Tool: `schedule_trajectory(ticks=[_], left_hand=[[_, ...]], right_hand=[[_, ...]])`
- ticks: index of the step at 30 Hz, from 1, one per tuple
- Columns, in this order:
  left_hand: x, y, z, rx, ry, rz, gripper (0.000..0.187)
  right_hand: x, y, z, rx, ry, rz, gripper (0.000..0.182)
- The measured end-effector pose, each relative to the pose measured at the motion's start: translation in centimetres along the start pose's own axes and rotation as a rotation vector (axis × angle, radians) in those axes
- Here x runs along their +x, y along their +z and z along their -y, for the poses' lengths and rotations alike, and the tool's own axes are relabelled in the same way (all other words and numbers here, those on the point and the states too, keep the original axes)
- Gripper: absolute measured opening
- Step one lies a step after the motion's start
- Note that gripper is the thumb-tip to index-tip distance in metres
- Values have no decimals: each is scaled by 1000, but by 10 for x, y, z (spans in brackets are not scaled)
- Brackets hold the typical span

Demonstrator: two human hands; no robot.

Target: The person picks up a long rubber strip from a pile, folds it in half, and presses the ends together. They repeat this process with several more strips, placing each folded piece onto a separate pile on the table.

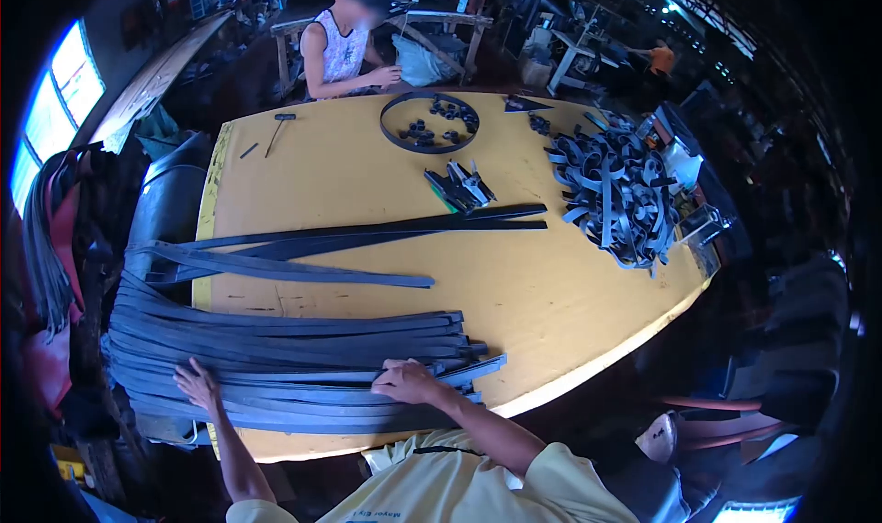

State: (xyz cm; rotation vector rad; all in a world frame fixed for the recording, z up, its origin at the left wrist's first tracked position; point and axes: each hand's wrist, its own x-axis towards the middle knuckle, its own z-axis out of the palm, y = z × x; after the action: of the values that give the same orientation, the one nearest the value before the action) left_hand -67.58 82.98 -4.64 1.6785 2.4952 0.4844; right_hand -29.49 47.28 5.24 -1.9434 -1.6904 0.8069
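Many dk strips (303,346) run L–R, ends R; L hand (197,387) spread atop, R hand (407,381) curled, grip unclear.

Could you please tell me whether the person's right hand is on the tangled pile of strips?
No, the right hand is on the long dark strips, while the tangled pile lies apart, farther right.

I'm reading "Mayor" in small dark print (388,514) on the wearer's yellow shirt (432,488), running upside down in the head view; the letters after it are showing too blurred to call.
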Motion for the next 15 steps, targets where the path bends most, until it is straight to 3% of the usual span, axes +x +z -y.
schedule_trajectory(ticks=[8, 12, 15], left_hand=[[-19, 6, 2, -61, 17, -65, 72], [-37, -18, -22, 80, -7, -56, 68], [-17, 10, -5, 188, -1, -137, 67]], right_hand=[[-44, -48, -51, 4, 231, 144, 36], [-65, -48, -92, -79, 339, 28, 40], [-70, -36, -96, -188, 316, -269, 39]])
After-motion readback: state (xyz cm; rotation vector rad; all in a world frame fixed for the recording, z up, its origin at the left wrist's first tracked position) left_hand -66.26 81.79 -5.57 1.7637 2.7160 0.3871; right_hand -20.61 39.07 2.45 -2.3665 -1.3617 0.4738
